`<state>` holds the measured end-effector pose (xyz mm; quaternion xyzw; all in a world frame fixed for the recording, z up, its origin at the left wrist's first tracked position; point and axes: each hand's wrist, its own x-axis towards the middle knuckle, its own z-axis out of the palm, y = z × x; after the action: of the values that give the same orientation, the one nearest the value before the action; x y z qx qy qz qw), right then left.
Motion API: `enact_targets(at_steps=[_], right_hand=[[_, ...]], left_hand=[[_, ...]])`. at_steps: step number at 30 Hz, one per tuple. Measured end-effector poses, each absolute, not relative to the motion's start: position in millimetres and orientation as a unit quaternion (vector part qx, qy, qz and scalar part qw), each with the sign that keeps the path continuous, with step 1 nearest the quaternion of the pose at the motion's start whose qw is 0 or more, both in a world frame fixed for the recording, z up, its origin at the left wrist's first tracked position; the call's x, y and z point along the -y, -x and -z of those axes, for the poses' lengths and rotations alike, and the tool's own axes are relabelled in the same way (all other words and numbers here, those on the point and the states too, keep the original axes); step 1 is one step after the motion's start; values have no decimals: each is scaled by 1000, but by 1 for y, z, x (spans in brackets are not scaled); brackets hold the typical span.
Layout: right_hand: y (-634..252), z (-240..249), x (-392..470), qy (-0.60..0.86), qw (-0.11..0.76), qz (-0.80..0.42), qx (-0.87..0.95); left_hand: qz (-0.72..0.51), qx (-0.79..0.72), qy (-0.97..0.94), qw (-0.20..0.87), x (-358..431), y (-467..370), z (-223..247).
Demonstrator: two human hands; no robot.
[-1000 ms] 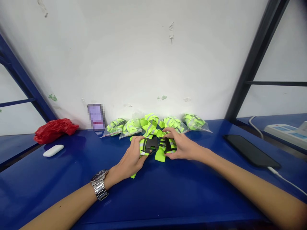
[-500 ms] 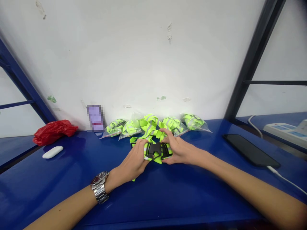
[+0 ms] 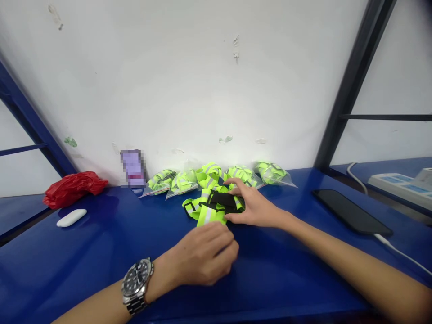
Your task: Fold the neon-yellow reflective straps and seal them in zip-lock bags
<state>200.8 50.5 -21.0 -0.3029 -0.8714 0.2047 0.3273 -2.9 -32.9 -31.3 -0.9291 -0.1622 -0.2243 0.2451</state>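
Between the thumb and fingers [image 3: 234,182] of the right hand [image 3: 257,207], a black buckle [image 3: 222,199] is held at its right end. The left hand [image 3: 204,254] is curled, fingers drawn together, at the near end of a yellow-green strap [image 3: 209,217]; its fingertips are hidden, so whether the strap is pinched cannot be told. Buckle and strap are set around the middle of the blue worktop [image 3: 270,279]. Behind, bagged straps [image 3: 271,172] are lined up along the white wall [image 3: 189,81]. Farther left, a red plastic bag [image 3: 76,188] and a white case [image 3: 72,218] are seen; far right, a cable [image 3: 398,252] is plugged into a black phone [image 3: 351,211]
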Motion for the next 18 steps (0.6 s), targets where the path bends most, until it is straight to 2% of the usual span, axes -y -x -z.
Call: enact_targets(at_steps=[3,6,11,18], right_hand=[[-200,16,-47,309,348,-223,856],[-201,11,-45,309,351,-226,854],[-204,9,-46,327,340,-198,859],[-202,7,-41,319,339,-226,856]], left_hand=[[96,240,943,209,32,-3,34],[78,364,903,214,20,2,41],[139,490,839,190,5,17,44],[248,491,819,165,-1,17,33]])
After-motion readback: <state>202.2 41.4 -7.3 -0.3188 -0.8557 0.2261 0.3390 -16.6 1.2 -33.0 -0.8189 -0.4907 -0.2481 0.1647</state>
